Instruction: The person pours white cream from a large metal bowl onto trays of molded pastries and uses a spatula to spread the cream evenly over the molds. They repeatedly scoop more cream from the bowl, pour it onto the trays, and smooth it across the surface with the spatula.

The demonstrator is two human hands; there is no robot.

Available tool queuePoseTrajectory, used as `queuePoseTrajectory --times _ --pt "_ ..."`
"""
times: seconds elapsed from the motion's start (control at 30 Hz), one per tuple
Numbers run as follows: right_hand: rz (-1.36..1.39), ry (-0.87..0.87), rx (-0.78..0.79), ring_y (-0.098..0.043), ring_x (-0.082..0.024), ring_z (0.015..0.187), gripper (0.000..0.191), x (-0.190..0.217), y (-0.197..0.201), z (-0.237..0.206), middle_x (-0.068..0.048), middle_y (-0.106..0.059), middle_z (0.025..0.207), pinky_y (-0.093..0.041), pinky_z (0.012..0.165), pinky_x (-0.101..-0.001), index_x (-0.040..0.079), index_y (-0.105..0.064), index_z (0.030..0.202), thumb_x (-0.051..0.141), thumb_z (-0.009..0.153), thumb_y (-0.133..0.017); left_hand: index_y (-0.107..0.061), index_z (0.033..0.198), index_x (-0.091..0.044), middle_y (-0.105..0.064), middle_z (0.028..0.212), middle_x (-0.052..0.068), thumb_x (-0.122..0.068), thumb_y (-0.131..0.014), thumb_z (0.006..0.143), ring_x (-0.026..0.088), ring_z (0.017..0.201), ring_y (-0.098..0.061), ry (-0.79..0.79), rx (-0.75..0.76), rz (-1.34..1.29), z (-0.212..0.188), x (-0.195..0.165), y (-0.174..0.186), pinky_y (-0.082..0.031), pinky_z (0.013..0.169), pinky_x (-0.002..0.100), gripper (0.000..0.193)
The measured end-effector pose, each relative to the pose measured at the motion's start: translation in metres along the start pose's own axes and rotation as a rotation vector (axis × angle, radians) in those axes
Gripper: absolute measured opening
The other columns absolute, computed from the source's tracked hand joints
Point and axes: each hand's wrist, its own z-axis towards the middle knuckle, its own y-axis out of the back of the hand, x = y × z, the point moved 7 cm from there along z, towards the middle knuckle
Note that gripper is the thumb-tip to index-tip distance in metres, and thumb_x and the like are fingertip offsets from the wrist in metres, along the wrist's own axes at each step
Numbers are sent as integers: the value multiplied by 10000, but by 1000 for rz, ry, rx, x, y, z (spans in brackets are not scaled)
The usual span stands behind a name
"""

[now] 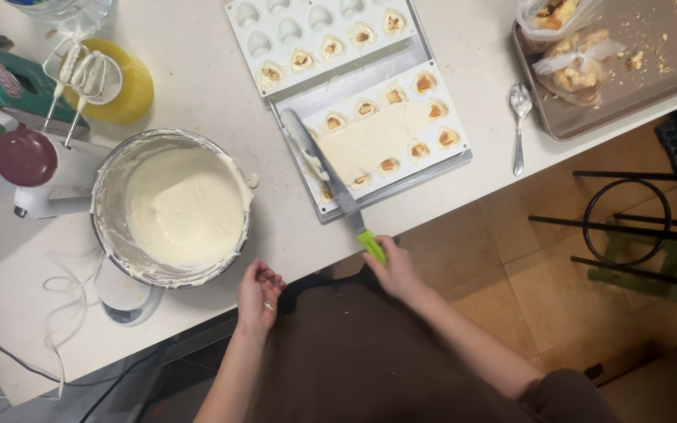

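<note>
Spatula [331, 176] with a long metal blade and a green handle lies slanted across the near silicone mould [385, 139], its blade smeared with pale cream and its tip reaching the mould's left edge. The right hand [392, 266] grips the green handle, fingers closed around it, just off the edge of the white surface [213, 86]. The mould has heart-shaped cavities, several showing a brown centre, and a wide smear of cream covers its middle. It sits on a grey metal tray [432, 168]. A second white mould [315, 35] of the same kind lies partly over the far end of that tray, some cavities filled and some bare.

The left hand [258, 291] hovers at the near edge of the surface, palm up with fingers loosely curled, holding nothing, just beside a metal bowl [111, 196] of pale cream. The bowl rests on a small kitchen scale [127, 301]. To the bowl's left lies a white hand mixer [48, 168] with a dark red top and two beaters, its cord trailing over the surface. A yellow tub [131, 90] stands behind it. A metal spoon [519, 125] lies to the right of the tray, near a baking tray [636, 86] holding bagged biscuits [577, 66] and crumbs.
</note>
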Motion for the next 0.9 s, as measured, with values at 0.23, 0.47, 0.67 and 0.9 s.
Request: queuePoseTrajectory --times 0.23,0.47,0.67,0.9 --pt "-119 25 -186 -682 -477 881 356 -26 52 7 -260 -701 925 -536 699 -486 31 -538 1198 272 967 -663 -523 901 -115 -517 817 38 -446 -481 1039 208 766 -516 -41 7 -97 -11 5 -36 -461 741 390 360" --pt "-209 -169 -258 -690 -407 691 398 -60 128 16 -231 -679 766 -510 608 -469 41 -553 1202 323 953 -683 -521 886 -113 -515 811 41 -474 -470 1044 212 759 -506 -62 -7 -158 -25 18 -72 -454 740 396 397" --pt "-96 -184 -253 -641 -221 479 380 -62 174 15 -126 -623 568 -470 475 -371 29 -554 1204 282 954 -686 -526 879 -114 -523 802 41 -468 -472 1045 212 749 -515 -74 -22 -192 -29 31 -90 -458 743 398 395" --pt "97 -111 -229 -577 -90 443 343 -68 183 22 -25 -602 564 -427 425 -268 0 -561 1176 210 946 -704 -527 869 -118 -521 793 39 -466 -478 1041 212 749 -520 -93 -41 -207 -29 37 -90 -462 734 403 392"
